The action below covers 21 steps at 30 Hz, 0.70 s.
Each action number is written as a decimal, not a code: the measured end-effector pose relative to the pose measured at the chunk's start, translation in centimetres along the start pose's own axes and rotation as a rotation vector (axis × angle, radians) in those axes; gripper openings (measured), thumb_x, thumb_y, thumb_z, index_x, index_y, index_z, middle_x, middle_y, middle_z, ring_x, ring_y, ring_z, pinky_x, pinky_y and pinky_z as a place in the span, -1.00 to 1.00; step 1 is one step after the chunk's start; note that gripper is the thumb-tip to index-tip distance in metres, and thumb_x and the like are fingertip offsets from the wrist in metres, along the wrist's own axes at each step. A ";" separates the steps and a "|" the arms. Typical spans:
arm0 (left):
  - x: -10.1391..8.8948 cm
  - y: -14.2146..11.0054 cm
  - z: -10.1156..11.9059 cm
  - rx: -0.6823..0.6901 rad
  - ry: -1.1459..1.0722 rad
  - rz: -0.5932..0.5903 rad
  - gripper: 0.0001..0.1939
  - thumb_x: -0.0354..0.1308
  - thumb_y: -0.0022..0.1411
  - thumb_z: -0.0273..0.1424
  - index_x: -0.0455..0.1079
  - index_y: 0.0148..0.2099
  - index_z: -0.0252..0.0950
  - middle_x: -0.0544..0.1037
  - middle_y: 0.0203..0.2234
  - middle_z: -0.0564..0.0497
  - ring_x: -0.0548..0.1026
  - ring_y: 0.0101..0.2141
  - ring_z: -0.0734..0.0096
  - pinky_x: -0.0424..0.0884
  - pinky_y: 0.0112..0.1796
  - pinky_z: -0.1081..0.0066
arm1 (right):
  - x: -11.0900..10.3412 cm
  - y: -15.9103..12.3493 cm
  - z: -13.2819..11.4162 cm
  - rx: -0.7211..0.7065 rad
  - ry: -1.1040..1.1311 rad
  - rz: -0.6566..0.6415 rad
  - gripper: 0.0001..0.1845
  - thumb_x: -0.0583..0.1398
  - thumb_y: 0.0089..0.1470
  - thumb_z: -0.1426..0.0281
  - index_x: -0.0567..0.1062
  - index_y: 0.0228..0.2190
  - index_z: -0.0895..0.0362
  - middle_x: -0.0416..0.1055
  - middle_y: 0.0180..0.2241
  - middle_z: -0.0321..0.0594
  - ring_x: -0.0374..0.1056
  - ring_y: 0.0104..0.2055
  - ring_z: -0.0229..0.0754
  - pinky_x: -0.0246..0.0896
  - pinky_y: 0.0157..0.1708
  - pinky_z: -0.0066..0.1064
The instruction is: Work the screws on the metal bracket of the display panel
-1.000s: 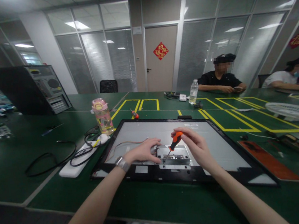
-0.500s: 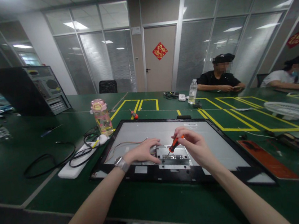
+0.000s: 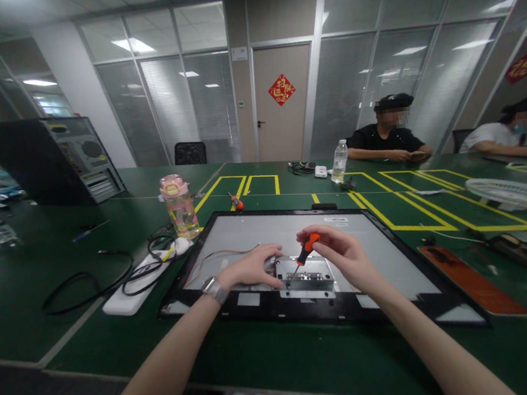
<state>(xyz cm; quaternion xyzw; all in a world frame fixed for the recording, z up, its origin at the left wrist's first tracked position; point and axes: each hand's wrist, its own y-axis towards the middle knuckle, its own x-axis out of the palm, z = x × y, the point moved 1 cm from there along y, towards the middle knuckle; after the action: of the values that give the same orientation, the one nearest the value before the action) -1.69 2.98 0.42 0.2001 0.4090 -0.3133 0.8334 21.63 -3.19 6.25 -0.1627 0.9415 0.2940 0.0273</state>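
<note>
A screen panel [image 3: 386, 259] with a pale back and black frame lies flat before me. Near its front edge sits a metal bracket [image 3: 304, 292]. My left hand [image 3: 251, 267] rests at the bracket's left end, thumb and fingers curved around it; what is under the palm is hidden. Between the thumb and fingers of my right hand [image 3: 342, 252] is an orange and black screwdriver [image 3: 306, 252], tilted, its tip down at the bracket's left part. The screw under the tip is too small to make out. A thin cable [image 3: 222, 252] runs across the panel behind my left hand.
Left of the panel are a white power strip [image 3: 133, 290] with black cables and a pink drink bottle [image 3: 179, 208]. A computer case [image 3: 47, 160] stands farther left. Behind the panel lies a red-handled tool [image 3: 237, 203]. An orange-brown board [image 3: 471, 284] borders its right side. Two people sit beyond.
The screwdriver's handle shifts slightly as the fingers of my right hand close around it, then loosen. My left hand stays in place at the bracket.
</note>
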 end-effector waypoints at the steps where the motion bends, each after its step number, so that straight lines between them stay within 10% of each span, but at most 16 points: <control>1: 0.0 0.0 -0.1 0.002 -0.001 0.001 -0.22 0.41 -0.08 -0.09 0.30 0.17 -0.18 0.19 0.27 -0.12 0.11 0.26 0.02 0.01 0.24 0.12 | 0.0 0.0 -0.1 -0.005 -0.007 -0.015 -0.76 0.18 0.18 0.31 0.50 -0.10 0.01 0.52 -0.09 -0.11 0.45 -0.05 -0.05 0.40 -0.06 -0.13; 12: 0.0 0.0 0.2 -0.016 -0.016 -0.005 -0.23 0.41 -0.07 -0.11 0.29 0.17 -0.18 0.19 0.27 -0.13 0.09 0.27 0.02 -0.02 0.24 0.11 | 0.0 -0.1 0.0 -0.242 -0.459 0.153 -0.69 0.20 0.15 0.38 0.51 -0.05 -0.02 0.48 -0.24 -0.17 0.43 -0.17 -0.07 0.34 -0.11 -0.15; 21: -0.3 -0.1 0.8 -0.029 -0.014 -0.017 -0.25 0.41 -0.07 -0.14 0.30 0.16 -0.19 0.19 0.27 -0.13 0.09 0.27 0.03 -0.02 0.24 0.12 | 0.3 -0.3 0.1 -0.213 -0.411 0.201 -0.69 0.18 0.17 0.39 0.50 -0.04 -0.02 0.49 -0.21 -0.16 0.42 -0.15 -0.06 0.32 -0.12 -0.16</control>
<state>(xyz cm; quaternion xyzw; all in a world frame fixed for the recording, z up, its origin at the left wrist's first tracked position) -1.49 2.52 1.11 0.1822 0.4094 -0.3157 0.8364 21.41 -3.45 5.97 -0.0069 0.8913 0.4198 0.1713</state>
